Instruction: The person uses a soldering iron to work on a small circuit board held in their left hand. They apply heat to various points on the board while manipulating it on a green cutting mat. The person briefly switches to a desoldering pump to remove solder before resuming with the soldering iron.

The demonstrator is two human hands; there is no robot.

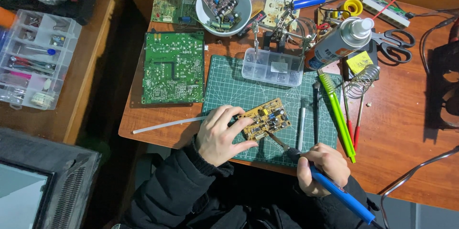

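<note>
On the green cutting mat [229, 90]: a small tan circuit board studded with components [264, 119] lies flat near the mat's front edge, turned at a slant
Left hand [221, 134]: rests on the mat with fingers spread fairly wide, the fingertips [237, 110] pressing on the board's left edge and the thumb lying along its near side
Right hand [321, 167]: fingers curled tight around the grip of a blue-handled soldering iron [334, 188]; its metal tip [268, 134] points up and left and reaches the board's lower right edge, though whether it actually touches a joint is hard to tell from this height
Just right of the board: a slim grey metal tool [301, 123], a dark-handled tool [316, 109] and a bright green pen-shaped tool [337, 114] lie side by side, roughly parallel
Behind the board: a clear plastic parts box [272, 67] sits on the mat's far edge
Left of the mat: a large green circuit board [173, 67] lies on the brown wooden table [401, 128], and a thin white rod [165, 124] runs from the table toward the left hand
Far right: an aerosol can with a white cap [340, 42], black-handled scissors [394, 44] and a coiled wire iron stand [362, 81]
</note>
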